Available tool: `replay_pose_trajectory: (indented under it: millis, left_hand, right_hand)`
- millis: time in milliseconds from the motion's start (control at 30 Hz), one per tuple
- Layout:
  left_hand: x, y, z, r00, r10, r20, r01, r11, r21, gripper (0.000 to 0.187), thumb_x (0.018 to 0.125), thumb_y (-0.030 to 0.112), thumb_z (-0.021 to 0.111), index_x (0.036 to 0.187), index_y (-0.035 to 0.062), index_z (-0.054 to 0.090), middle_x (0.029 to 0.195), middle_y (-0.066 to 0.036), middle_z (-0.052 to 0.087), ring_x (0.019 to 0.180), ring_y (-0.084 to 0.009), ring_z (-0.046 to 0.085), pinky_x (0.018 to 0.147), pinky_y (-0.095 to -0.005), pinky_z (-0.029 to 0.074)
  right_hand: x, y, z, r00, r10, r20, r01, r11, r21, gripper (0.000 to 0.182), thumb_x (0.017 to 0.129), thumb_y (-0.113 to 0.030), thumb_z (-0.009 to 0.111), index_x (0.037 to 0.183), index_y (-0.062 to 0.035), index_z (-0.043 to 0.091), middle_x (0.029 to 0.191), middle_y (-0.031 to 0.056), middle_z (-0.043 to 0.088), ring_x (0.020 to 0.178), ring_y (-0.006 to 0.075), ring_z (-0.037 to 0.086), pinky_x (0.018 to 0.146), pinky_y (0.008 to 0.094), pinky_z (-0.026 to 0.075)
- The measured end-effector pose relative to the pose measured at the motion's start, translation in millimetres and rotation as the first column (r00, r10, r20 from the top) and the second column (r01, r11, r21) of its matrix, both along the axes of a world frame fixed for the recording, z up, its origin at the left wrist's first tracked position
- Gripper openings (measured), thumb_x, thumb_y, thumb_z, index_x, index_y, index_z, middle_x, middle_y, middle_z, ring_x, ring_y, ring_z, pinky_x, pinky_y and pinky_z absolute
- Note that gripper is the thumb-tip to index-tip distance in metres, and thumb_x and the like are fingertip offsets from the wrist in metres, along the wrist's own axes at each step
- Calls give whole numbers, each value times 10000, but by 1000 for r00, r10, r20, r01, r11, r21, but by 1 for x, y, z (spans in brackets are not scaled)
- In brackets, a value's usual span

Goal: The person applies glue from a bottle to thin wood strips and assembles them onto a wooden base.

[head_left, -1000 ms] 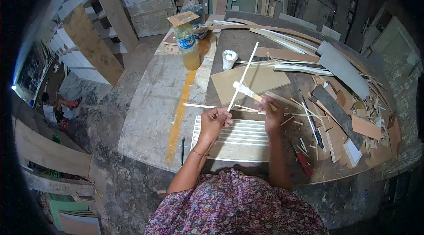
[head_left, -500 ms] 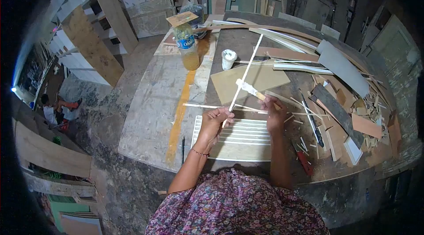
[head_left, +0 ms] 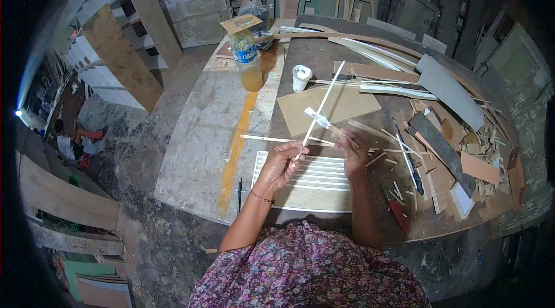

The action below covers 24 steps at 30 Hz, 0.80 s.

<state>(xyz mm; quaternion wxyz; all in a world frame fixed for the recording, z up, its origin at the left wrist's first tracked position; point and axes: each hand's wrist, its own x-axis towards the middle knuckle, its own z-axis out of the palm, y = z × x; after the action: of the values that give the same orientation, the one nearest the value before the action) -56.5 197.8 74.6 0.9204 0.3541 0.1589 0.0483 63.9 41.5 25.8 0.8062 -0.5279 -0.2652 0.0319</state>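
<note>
My left hand [head_left: 283,163] pinches the lower end of a thin pale wooden strip [head_left: 328,98], which slants up and away over the table. In my right hand [head_left: 354,155] is a short wooden stick [head_left: 335,130], its far end thickly coated with white paste [head_left: 317,117]. That coated end overlaps the middle of the strip. Below both hands lies a slatted wooden panel [head_left: 315,181] with pale parallel ribs. Farther off stands a white cup [head_left: 301,78] with white paste on its rim, beside a flat tan board [head_left: 326,108].
A plastic bottle [head_left: 250,71] of yellowish liquid stands left of the cup, a small board on top. Offcuts [head_left: 480,146], long strips and a red-handled tool [head_left: 398,214] cover the right side. A dark pen-like tool [head_left: 239,195] lies left. Someone sits far left [head_left: 72,140].
The coated stick has moved slightly left and down along the strip, and my right hand has turned a little. The strip's far end has dipped. My left hand keeps its pinch.
</note>
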Motion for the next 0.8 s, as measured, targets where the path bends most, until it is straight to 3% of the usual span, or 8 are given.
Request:
replay_pose_trajectory:
  millis: [167, 267, 367, 467, 567, 667, 767, 800]
  left_hand:
    - [2, -4, 3, 995, 98, -35, -92, 987, 132, 143, 794, 15, 526, 919, -52, 538, 751, -107, 594, 586, -107, 556, 477, -171, 453]
    - [2, -9, 4, 989, 143, -33, -131, 964, 233, 134, 793, 6, 528, 910, -56, 547, 750, -105, 595, 600, -117, 561, 506, -189, 463]
    - [1, -11, 1, 987, 154, -33, -138, 946, 292, 121, 792, 0, 531, 897, -56, 556, 751, -103, 596, 606, -124, 567, 529, -204, 472]
    - [1, -13, 0, 985, 173, -10, -161, 932, 325, 107, 792, -4, 532, 880, -56, 564, 754, -104, 597, 609, -126, 569, 540, -211, 476]
    - [0, -12, -2, 981, 193, 16, -187, 919, 347, 105, 791, -9, 533, 877, -59, 568, 757, -107, 596, 614, -129, 571, 545, -214, 481]
    - [1, -10, -5, 974, 225, 17, -215, 902, 373, 115, 791, -17, 531, 890, -64, 566, 760, -108, 595, 619, -133, 573, 551, -216, 485]
    - [3, -9, -8, 969, 245, 10, -233, 904, 359, 125, 795, -21, 525, 905, -68, 562, 768, -108, 595, 626, -135, 574, 551, -215, 487]
    - [4, -9, -9, 967, 253, 4, -240, 913, 329, 127, 797, -20, 524, 908, -69, 561, 771, -108, 595, 628, -134, 574, 551, -214, 488]
  right_hand:
    - [-13, -2, 6, 993, 68, -97, -69, 998, -11, 179, 791, -88, 558, 930, 18, 599, 741, 74, 600, 615, 131, 534, 593, 251, 434]
    - [-1, -5, 13, 997, 7, -74, -2, 998, 61, 180, 789, -101, 573, 928, 9, 608, 709, 58, 594, 624, 119, 535, 619, 244, 433]
    - [9, -9, 30, 990, -141, -30, 137, 986, -97, 201, 787, -128, 592, 944, -4, 610, 692, 48, 590, 631, 108, 535, 625, 241, 431]
    - [16, -11, 32, 988, -150, 18, 151, 975, -160, 220, 790, -150, 599, 950, 1, 606, 685, 41, 585, 636, 103, 531, 629, 238, 428]
    - [17, -11, 25, 990, -127, 67, 137, 973, -186, 214, 798, -152, 588, 947, 1, 608, 678, 41, 580, 634, 104, 535, 621, 240, 431]
    - [12, -18, 22, 992, 1, 126, 34, 960, -278, 206, 795, -129, 586, 943, 13, 605, 690, 57, 590, 632, 112, 546, 614, 241, 440]
    - [1, -21, 32, 999, 43, -29, -50, 950, -308, 207, 792, -116, 584, 939, 29, 596, 713, 82, 603, 626, 131, 552, 613, 248, 447]
    - [0, -21, 31, 996, 56, -65, -69, 975, -212, 207, 792, -117, 583, 934, 34, 593, 725, 90, 606, 627, 135, 552, 614, 251, 448]
